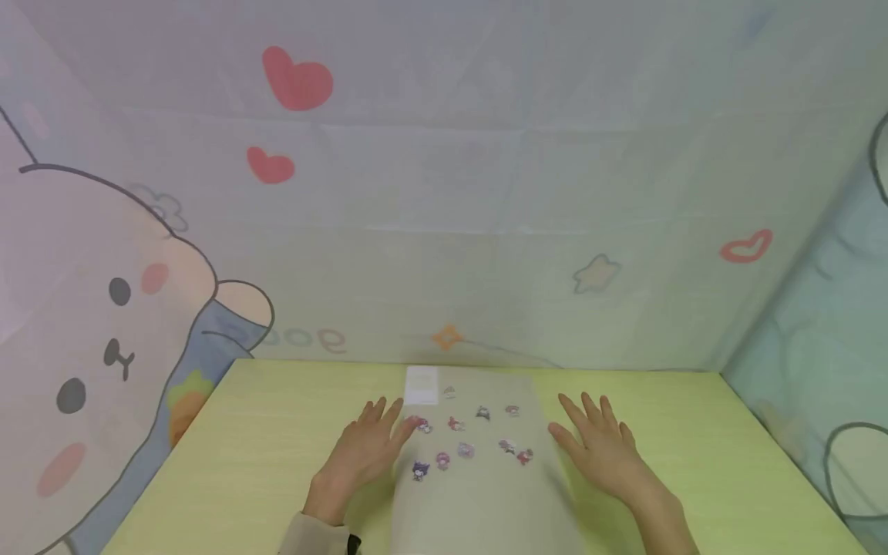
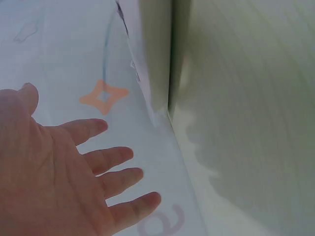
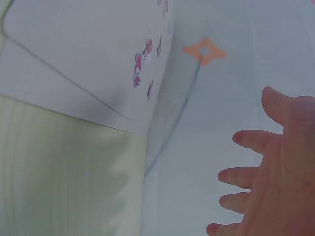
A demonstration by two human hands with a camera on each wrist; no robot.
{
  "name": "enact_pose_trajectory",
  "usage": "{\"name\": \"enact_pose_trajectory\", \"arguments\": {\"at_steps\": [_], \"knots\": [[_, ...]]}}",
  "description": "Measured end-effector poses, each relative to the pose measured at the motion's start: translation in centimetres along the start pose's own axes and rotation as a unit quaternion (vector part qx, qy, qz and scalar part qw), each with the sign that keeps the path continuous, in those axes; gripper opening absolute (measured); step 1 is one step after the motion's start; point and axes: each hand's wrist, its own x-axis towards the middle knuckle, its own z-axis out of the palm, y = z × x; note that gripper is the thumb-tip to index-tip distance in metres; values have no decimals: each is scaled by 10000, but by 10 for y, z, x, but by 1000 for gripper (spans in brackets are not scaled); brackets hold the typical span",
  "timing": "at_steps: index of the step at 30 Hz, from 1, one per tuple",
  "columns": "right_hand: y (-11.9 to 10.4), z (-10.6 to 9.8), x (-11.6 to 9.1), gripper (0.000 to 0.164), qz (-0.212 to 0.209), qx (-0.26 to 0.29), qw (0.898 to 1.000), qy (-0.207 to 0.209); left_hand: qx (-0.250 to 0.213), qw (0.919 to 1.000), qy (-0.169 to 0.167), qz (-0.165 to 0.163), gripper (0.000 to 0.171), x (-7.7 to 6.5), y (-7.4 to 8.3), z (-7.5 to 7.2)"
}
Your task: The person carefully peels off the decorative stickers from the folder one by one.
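A pale, thick-sided board or box [image 1: 486,509] lies in the middle of the table, with several small cartoon-character stickers [image 1: 442,461] scattered over its top. A white card [image 1: 422,385] sits at its far left corner. My left hand [image 1: 364,447] is at its left side, fingers spread, the thumb tip overlapping the edge near a pink sticker [image 1: 423,425]; whether it touches cannot be told. On the opposite side my right hand [image 1: 602,451] spreads its fingers, thumb toward the board. Both wrist views show an empty left palm [image 2: 54,177] and right palm [image 3: 280,172].
The yellow-green table [image 1: 277,432] reaches a cloth backdrop [image 1: 444,193] printed with hearts and a star. A large cartoon animal [image 1: 104,370] is printed on the left cloth. Another printed cloth [image 1: 839,331] hangs along the right side.
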Motion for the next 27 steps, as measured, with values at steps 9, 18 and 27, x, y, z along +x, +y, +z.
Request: {"name": "enact_pose_trajectory", "arguments": {"at_steps": [9, 18, 27], "knots": [[0, 1, 13, 63, -91, 494, 9987, -72, -1109, 9932, -264, -218, 82, 13, 4, 6], [-4, 6, 31, 62, -218, 875, 9955, -280, -1406, 9888, -205, -450, 73, 22, 7, 1], [-10, 2, 54, 57, -599, 864, 9942, -222, -1921, 9797, -281, -508, 38, 29, 7, 6]]}}
